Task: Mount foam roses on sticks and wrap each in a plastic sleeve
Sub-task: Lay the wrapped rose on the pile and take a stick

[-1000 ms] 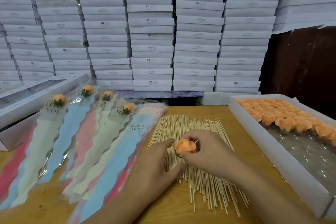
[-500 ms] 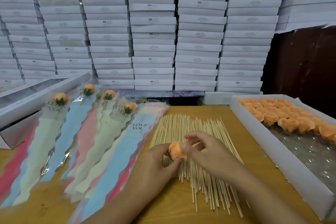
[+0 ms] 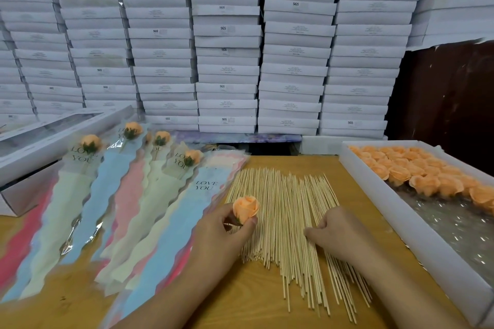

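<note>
My left hand [image 3: 222,238] pinches an orange foam rose [image 3: 246,208] by its green base, holding it just above the left edge of a spread pile of thin wooden sticks [image 3: 283,222] on the wooden table. My right hand [image 3: 338,232] lies on the same pile further right, fingers curled, their tips down among the sticks; whether they pinch one is not visible. Left of the sticks lies a fanned stack of pastel plastic sleeves [image 3: 165,224] printed "LOVE YOU". Several wrapped roses on sticks [image 3: 91,143] lie across the stack.
A long white tray [image 3: 401,224] along the right edge holds several loose orange roses [image 3: 401,171] at its far end. A flat white box [image 3: 40,147] sits at the back left. Stacked white boxes [image 3: 227,61] form a wall behind the table.
The rose passed from my right hand to my left, which carried it up and left. My right hand let go and dropped onto the sticks to the right.
</note>
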Available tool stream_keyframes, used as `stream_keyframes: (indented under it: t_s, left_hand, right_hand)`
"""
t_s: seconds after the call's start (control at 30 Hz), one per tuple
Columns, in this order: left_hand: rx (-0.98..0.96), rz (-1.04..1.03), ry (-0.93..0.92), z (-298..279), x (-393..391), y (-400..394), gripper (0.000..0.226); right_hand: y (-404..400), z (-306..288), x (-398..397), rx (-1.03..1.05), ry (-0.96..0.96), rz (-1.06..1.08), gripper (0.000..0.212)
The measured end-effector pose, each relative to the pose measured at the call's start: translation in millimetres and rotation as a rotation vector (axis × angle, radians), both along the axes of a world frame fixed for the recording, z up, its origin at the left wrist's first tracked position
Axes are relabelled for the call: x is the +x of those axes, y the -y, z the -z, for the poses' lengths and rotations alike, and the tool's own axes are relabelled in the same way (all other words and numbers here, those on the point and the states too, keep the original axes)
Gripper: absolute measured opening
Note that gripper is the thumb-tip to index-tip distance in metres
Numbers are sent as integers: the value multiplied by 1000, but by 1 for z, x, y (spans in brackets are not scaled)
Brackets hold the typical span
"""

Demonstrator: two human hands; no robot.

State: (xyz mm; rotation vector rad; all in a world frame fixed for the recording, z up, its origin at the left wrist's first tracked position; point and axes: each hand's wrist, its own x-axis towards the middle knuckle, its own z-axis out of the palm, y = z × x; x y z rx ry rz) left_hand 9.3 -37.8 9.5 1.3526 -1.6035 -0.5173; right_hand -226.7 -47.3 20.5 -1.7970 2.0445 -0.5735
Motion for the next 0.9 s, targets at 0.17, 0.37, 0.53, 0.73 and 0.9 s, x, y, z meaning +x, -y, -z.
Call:
stream_keyframes:
  t_s: [0.17, 0.37, 0.53, 0.73, 0.9]
  left_hand:
    - [23, 0, -4, 0, 0, 1, 14]
    - [26, 5, -40, 2, 2, 5, 12]
    - [40, 27, -56, 4, 4, 8, 13]
    - [153, 91, -363, -5, 9, 10, 8]
    - [259, 111, -566, -9, 15, 12, 36]
  right_hand:
    - [3, -1, -2, 43, 38, 8, 51]
    - [3, -6, -5, 76, 145, 19, 51]
    - [-3, -15, -5, -13, 242, -43, 48]
    - [-17, -36, -2, -111, 508, -105, 24]
    - [-24, -42, -3, -144, 626, -140, 20]
